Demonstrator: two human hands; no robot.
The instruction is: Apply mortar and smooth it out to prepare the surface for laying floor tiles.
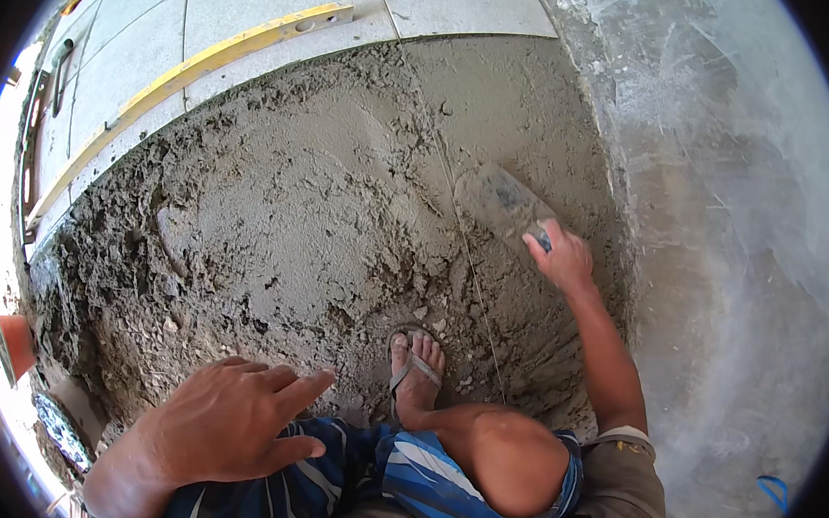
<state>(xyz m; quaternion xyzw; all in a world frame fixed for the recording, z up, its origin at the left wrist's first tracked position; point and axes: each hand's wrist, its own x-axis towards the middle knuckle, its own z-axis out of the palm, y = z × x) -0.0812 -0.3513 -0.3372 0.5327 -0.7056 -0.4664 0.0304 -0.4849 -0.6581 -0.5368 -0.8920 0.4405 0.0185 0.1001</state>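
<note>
My right hand (564,255) is closed round the handle of a trowel (501,197). The trowel's rounded, mortar-smeared blade lies on the wet grey mortar bed (305,171), right of a thin taut string (469,246). Around the blade the mortar looks fairly smooth; toward the left it is rough and clumpy. My left hand (239,417) hovers over my left knee, its fingers stretched out and holding nothing.
Pale floor tiles (276,6) border the mortar at the far side, with a long yellow level (222,54) on them. A concrete wall (724,193) rises on the right. An orange bucket (16,345) stands at the left. My sandalled foot (416,368) rests on the mortar's near edge.
</note>
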